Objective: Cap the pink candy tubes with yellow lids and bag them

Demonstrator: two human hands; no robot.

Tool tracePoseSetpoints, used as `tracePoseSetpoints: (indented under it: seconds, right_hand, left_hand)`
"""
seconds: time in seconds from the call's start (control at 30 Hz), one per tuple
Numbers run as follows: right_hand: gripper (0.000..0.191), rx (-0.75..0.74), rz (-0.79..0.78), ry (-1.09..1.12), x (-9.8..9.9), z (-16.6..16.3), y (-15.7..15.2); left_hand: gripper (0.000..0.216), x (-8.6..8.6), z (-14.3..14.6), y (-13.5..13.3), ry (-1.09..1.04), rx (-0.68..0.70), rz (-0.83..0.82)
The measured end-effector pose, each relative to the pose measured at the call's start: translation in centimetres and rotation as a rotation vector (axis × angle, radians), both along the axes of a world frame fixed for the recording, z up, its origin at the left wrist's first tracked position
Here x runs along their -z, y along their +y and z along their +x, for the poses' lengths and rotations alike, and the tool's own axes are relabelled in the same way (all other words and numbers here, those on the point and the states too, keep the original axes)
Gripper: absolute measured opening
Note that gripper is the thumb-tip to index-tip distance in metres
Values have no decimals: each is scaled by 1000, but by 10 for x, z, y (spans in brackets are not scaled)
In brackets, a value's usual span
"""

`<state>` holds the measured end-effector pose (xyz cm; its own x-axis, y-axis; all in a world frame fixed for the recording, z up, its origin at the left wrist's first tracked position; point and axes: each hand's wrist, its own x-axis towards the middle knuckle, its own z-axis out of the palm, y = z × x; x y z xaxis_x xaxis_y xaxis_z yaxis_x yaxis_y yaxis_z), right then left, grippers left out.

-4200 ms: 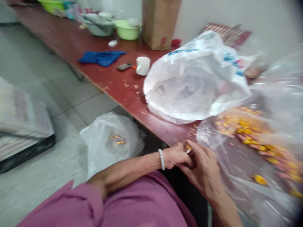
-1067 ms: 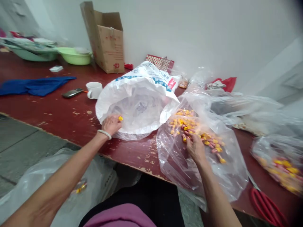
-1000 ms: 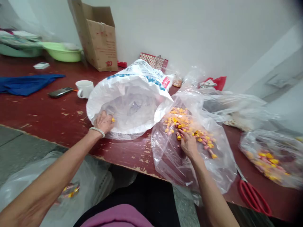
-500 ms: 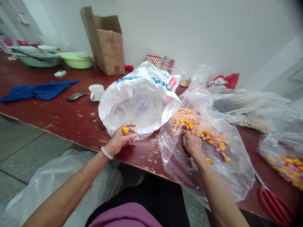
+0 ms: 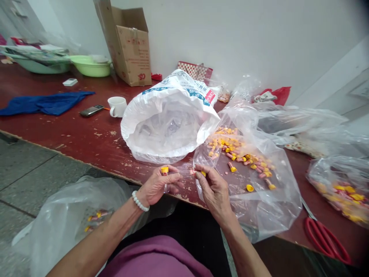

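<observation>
My left hand [image 5: 155,184], wearing a bracelet of pale beads, is closed on a small clear tube with a yellow cap [image 5: 164,171]. Something clear and thin sticks out from its fingertips toward the right, too faint to make out fully. Just across from it, my right hand [image 5: 215,188] pinches a small pink piece with a yellow end [image 5: 193,172], the pink part pointing left. Beyond the right hand, many such yellow-and-pink pieces [image 5: 229,140] lie on a clear plastic bag [image 5: 276,207]. A loose yellow cap [image 5: 250,187] lies nearer me.
A white sack [image 5: 132,134] gapes toward me behind my hands. Red-handled scissors [image 5: 325,238] and another bag of pieces [image 5: 348,192] are at right. On the left stand a white mug [image 5: 117,106], a phone [image 5: 91,110] and a blue cloth [image 5: 49,103]. Below, a plastic bag [image 5: 60,215] holds several pieces.
My right hand has left the pile and come left to my left hand with a yellow-and-pink piece. My left hand has shifted slightly right and down. The view has tilted a little downward.
</observation>
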<state>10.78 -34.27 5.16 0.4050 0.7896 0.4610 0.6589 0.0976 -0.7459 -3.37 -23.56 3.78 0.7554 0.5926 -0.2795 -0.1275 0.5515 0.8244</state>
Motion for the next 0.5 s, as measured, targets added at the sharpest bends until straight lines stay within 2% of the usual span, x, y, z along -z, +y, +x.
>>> tracePoseSetpoints:
  seconds: [0.1,0.27,0.33,0.4,0.47,0.5]
  right_hand:
    - [23,-79,-41,-96,-3,9,-2]
    - [43,-275,-275,-145,-9,6,-10]
    - [59,-364,-299,-131,-5,0,-10]
    - [86,-430,-285,-93,1,-5,-9]
    - [105,-408,-267,-42,8,-7,-8]
    - [108,-379,-260,-32,10,-7,-7]
  left_hand:
    - [28,5,-4,-9,-6,131,-4]
    - [27,9,0,-22,-55,282,-41]
    - [22,12,3,-28,-97,275,-87]
    - [19,14,4,-30,-145,238,-135]
    - [16,16,4,-29,-171,211,-153]
    - [14,16,3,-28,-167,213,-145]
